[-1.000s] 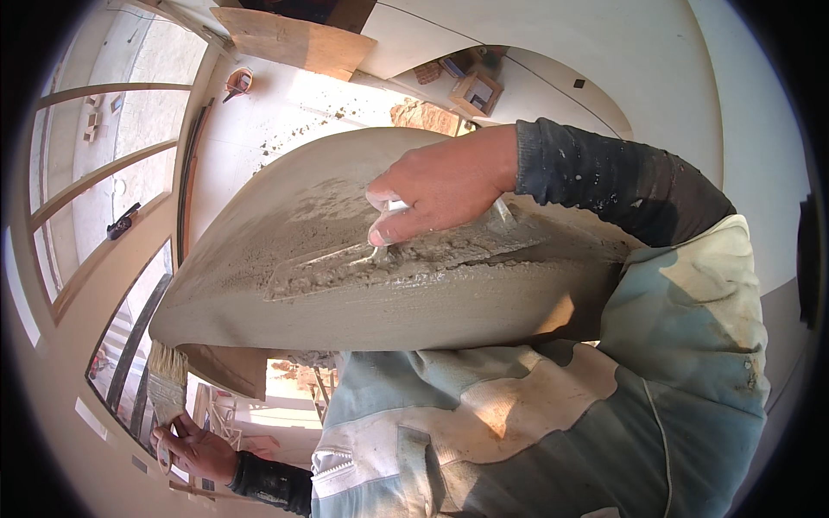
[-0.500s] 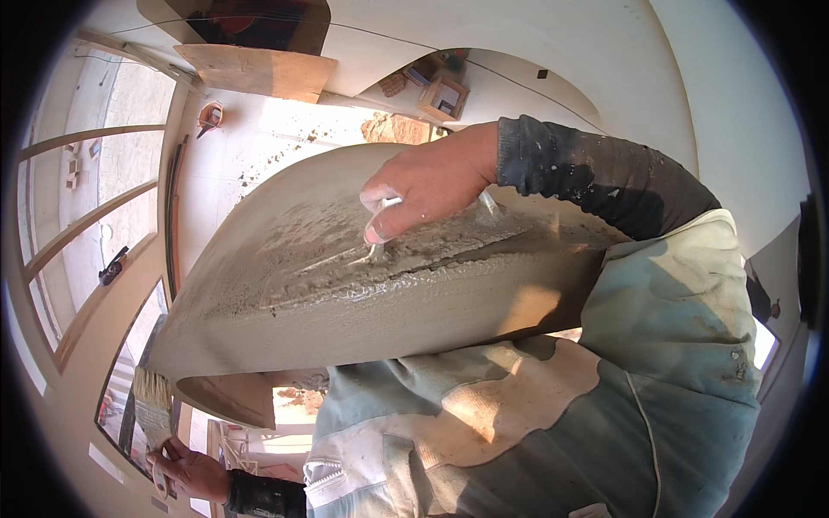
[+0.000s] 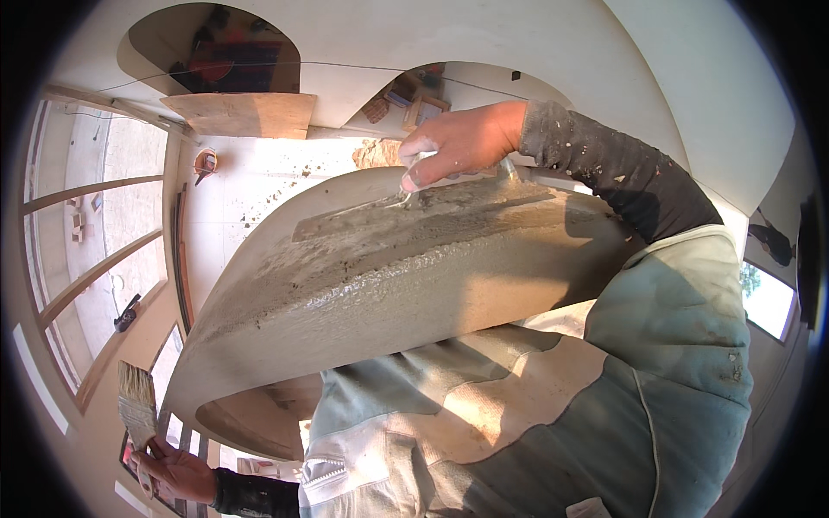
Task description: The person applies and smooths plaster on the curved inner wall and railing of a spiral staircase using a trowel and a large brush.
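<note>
My right hand (image 3: pixel 462 142) is closed around the handle of a plastering trowel (image 3: pixel 341 221). Its long blade lies against the top of a curved, grey-brown plastered form (image 3: pixel 380 315), near the far edge. Wet, rough plaster covers that top, and a glistening ridge runs along the front edge above a smoother side. Down at the lower left, my left hand (image 3: pixel 177 475) grips a wide flat brush (image 3: pixel 136 401) by its handle, bristles up, away from the plaster. Its bristles look stained with plaster.
Behind the form, plaster crumbs dot the pale floor (image 3: pixel 220 242), where an orange bucket (image 3: pixel 205 161) stands. A wooden board (image 3: pixel 242 114) leans by a wall opening. Window frames (image 3: pixel 95 194) line the left. A thin cable (image 3: pixel 363 66) crosses the far wall.
The trowel has moved from near the front ridge toward the far edge and slightly right. My left hand still holds the brush up. The whole view has shifted a little.
</note>
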The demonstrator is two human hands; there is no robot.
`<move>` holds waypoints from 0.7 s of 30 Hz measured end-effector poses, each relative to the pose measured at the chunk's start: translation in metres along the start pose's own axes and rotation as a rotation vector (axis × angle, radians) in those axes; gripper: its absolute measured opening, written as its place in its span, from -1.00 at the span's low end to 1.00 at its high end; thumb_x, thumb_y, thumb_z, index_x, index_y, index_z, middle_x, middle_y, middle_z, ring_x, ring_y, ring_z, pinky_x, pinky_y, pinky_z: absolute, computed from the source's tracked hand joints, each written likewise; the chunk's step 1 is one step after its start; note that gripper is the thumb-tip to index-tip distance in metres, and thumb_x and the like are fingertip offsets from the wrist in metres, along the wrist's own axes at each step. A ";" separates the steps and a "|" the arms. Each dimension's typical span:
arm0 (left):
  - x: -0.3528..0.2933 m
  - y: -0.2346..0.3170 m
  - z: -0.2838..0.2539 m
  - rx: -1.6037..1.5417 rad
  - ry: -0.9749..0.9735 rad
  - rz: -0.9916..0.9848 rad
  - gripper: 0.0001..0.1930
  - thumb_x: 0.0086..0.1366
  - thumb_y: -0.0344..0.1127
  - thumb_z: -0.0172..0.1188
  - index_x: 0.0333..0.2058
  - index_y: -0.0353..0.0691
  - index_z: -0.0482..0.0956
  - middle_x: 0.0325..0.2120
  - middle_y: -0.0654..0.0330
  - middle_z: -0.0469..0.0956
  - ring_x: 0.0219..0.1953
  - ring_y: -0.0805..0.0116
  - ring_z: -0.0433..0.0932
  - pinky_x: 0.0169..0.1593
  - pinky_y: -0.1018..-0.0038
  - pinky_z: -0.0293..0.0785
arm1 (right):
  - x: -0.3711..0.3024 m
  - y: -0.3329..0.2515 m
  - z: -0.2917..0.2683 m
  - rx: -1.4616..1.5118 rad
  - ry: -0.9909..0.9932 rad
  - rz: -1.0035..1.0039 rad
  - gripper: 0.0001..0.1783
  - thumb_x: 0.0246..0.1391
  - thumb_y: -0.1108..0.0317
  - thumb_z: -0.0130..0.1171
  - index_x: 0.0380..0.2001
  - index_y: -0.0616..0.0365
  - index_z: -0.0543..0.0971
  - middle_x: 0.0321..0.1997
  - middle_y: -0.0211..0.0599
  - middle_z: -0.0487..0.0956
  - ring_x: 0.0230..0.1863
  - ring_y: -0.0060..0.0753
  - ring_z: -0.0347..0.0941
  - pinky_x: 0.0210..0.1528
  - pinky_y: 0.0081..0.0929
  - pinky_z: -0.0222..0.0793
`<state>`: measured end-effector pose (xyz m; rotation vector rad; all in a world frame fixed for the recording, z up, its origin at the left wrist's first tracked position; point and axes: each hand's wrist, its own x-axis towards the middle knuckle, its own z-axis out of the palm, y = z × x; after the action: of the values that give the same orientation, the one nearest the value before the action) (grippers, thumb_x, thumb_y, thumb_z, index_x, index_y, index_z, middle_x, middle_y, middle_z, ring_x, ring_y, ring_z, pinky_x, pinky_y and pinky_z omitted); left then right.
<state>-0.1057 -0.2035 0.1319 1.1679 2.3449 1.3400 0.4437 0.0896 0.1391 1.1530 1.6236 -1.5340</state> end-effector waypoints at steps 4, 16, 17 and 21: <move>0.028 0.058 0.023 -0.481 0.127 -0.281 -0.48 0.45 -0.12 -0.01 0.16 -0.49 0.27 0.13 -0.05 0.32 0.22 0.09 0.34 0.28 0.26 0.36 | 0.022 -0.016 0.025 -0.091 -0.129 -0.104 -0.45 0.14 -0.18 0.08 -0.45 0.19 0.44 -0.54 -0.35 0.33 -0.46 -0.45 0.26 -0.36 -0.38 0.23; 0.051 0.201 0.074 -0.874 -0.373 0.311 -0.50 0.49 0.01 -0.23 0.08 -0.32 0.40 0.06 -0.14 0.41 0.25 -0.07 0.29 0.37 -0.03 0.08 | -0.160 0.066 0.016 -0.616 1.112 0.435 -0.47 0.00 -0.01 0.16 -0.10 0.19 0.58 -0.22 -0.05 0.63 -0.14 0.01 0.54 -0.13 -0.13 0.44; 0.051 0.213 0.077 -0.888 -0.470 0.418 -0.48 0.46 0.06 -0.21 0.09 -0.27 0.40 0.04 -0.12 0.41 0.24 -0.07 0.29 0.37 -0.07 0.05 | -0.173 0.045 0.030 -0.592 1.263 0.364 -0.52 0.00 0.00 0.16 -0.18 0.19 0.59 -0.29 -0.07 0.62 -0.18 0.02 0.54 -0.19 -0.12 0.43; 0.045 0.260 0.070 -0.961 -0.757 0.770 -0.28 0.29 0.37 -0.14 0.14 -0.12 0.37 -0.01 -0.04 0.37 0.22 -0.01 0.27 0.38 -0.14 -0.05 | -0.190 -0.056 0.111 -0.596 1.410 0.321 -0.64 -0.01 0.03 0.20 -0.40 0.13 0.50 -0.50 -0.28 0.55 -0.40 -0.10 0.50 -0.42 -0.15 0.33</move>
<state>0.0394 -0.0544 0.3082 1.7730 0.5712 1.5097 0.4614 -0.0501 0.3173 2.1095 2.2348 0.2314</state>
